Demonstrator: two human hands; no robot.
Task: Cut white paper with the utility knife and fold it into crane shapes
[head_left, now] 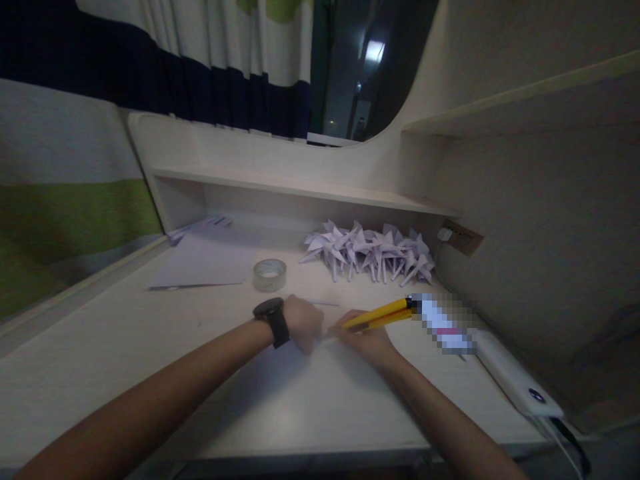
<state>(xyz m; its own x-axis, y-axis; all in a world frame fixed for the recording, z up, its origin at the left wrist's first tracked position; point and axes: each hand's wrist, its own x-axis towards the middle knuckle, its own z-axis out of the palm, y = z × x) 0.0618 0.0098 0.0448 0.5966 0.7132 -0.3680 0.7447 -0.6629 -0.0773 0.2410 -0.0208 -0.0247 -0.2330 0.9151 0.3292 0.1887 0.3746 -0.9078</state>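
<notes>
My right hand is closed around a yellow utility knife. Its black end points up and to the right, and its tip lies low beside my fingers. My left hand, a dark watch on its wrist, is curled down over the desk just left of the knife. A small pale piece shows between the two hands, too blurred to name. What my left fingers pinch is hidden. Behind the hands lies a thin white strip, and beyond my left wrist stands a roll of clear tape.
Several folded paper pinwheel-like shapes on rolled sticks are heaped at the back. White paper sheets lie back left. On the right are a pixelated object, a white power bank-like device and a plugged-in charger. A shelf overhangs the back.
</notes>
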